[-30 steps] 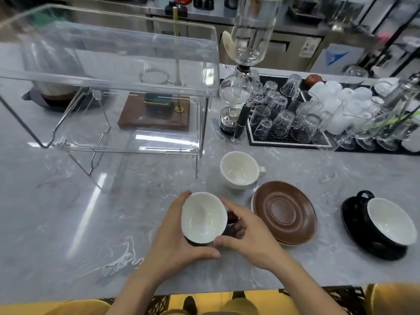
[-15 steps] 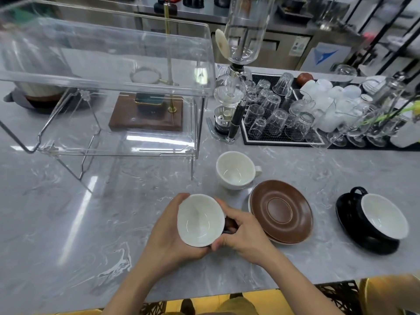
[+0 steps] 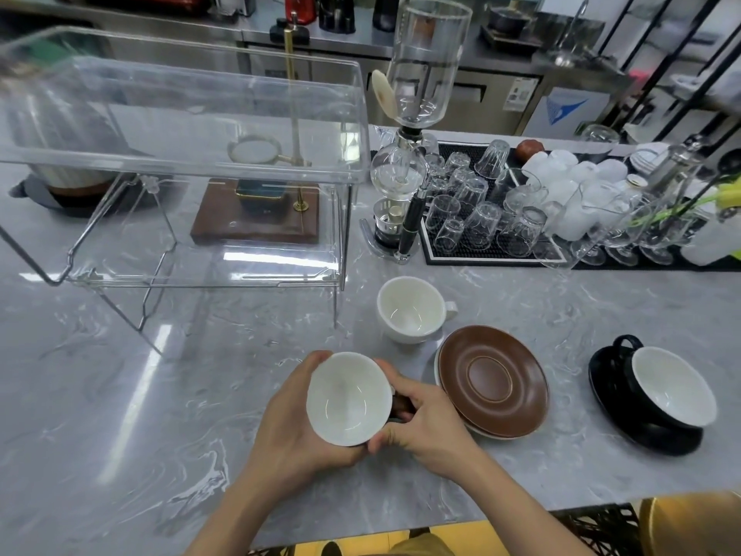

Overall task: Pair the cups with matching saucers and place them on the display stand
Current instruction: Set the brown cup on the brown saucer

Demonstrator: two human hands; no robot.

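Note:
Both my hands hold a brown cup (image 3: 348, 399) with a white inside, low over the grey counter. My left hand (image 3: 294, 431) wraps its left side and my right hand (image 3: 425, 425) grips its brown handle side. To the right lies a brown saucer (image 3: 493, 379) stacked on a white saucer, whose rim (image 3: 491, 434) peeks out below. Behind it stands a white cup (image 3: 413, 309). At the far right a black cup (image 3: 671, 389) sits on a black saucer (image 3: 605, 391). The clear two-tier display stand (image 3: 192, 218) fills the left.
A siphon coffee maker (image 3: 405, 166) stands right of the stand. Behind the cups a black mat (image 3: 497, 256) holds several upturned glasses, with stemmed glasses and white cups further right. A wooden base with a brass pole shows through the stand. The counter's front edge runs below my arms.
The brown cup stays in both hands and has tilted slightly, its mouth turned more toward me. My view has shifted a little; nothing else on the counter moved.

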